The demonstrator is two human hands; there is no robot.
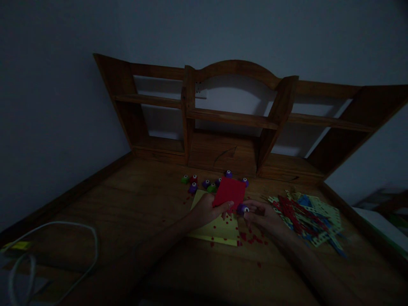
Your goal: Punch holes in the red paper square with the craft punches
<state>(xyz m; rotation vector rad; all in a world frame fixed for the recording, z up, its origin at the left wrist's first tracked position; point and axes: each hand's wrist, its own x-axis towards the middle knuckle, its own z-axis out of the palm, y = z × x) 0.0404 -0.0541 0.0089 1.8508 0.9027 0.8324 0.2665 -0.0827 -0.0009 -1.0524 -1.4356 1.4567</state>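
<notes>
My left hand (207,209) is closed on a red sheet of paper (230,191), its thumb lying on top. In my right hand (263,214) is a small purple craft punch (242,210), gripped at the right edge of the red paper. Whether the paper sits inside the punch's slot I cannot tell. Below both hands lies a yellow sheet (210,231), dotted with small red paper bits (251,239) that also spread onto the desk to its right. Behind the red paper stand several more punches, among them a purple one (193,188), a red one (194,179) and a green one (185,179).
A pile of red, blue and yellow plastic strips (309,216) lies on the desk (127,204) to the right. At the back rises a wooden shelf unit (231,119). A white cable (92,229) loops at the lower left. The light is dim.
</notes>
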